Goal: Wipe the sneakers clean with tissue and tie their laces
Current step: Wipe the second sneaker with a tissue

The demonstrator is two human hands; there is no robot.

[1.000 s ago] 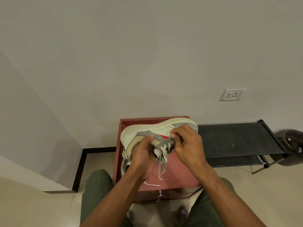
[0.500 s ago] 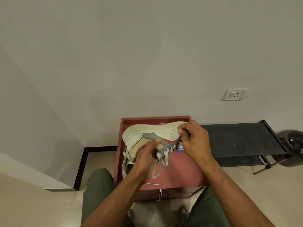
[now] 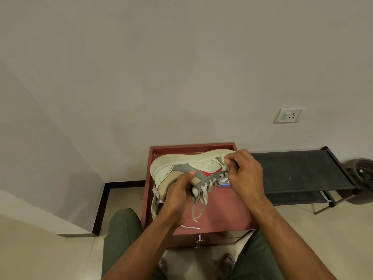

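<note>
While my left hand (image 3: 179, 196) grips the sneaker (image 3: 187, 168) around its heel and collar, thumb curled over the grey side panel, the shoe lies tipped on its side above the red cabinet (image 3: 220, 211) — sole facing the wall. My right hand (image 3: 243, 174) pinches a lace (image 3: 223, 158) near the toe, fingers curled tight. Loose lace ends (image 3: 198, 209) dangle below — a second sneaker (image 3: 155, 205) sits just underneath.

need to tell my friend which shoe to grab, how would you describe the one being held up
Against the wall stands a red cabinet. Above its top, the left hand and right hand hold a sneaker tipped on its side. It is cream and grey with a red patch and loose dangling laces.
</note>
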